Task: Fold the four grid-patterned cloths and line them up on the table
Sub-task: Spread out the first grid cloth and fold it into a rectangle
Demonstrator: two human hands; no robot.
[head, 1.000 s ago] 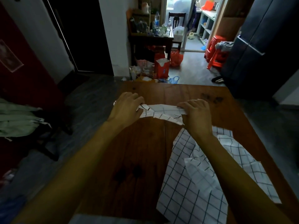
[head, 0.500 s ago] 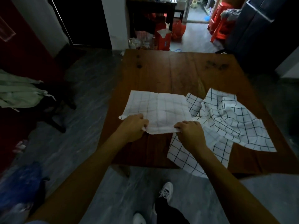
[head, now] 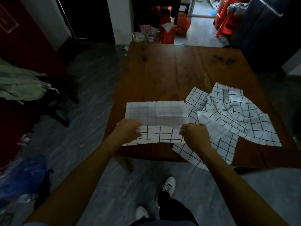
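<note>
A: What are the hands holding?

B: The left hand (head: 128, 130) and right hand (head: 194, 136) are each pinched closed on the near edge of one grid cloth (head: 156, 113), which lies flat at the near left of the wooden table (head: 162, 70).

A: And the other cloths?

B: A crumpled pile of cloths (head: 231, 115) sits just right of it, touching, with one corner hanging over the near table edge.

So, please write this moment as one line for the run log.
step: first fold | left hand: pinching near edge of cloth | right hand: same | other cloths: crumpled, unfolded | table
</note>
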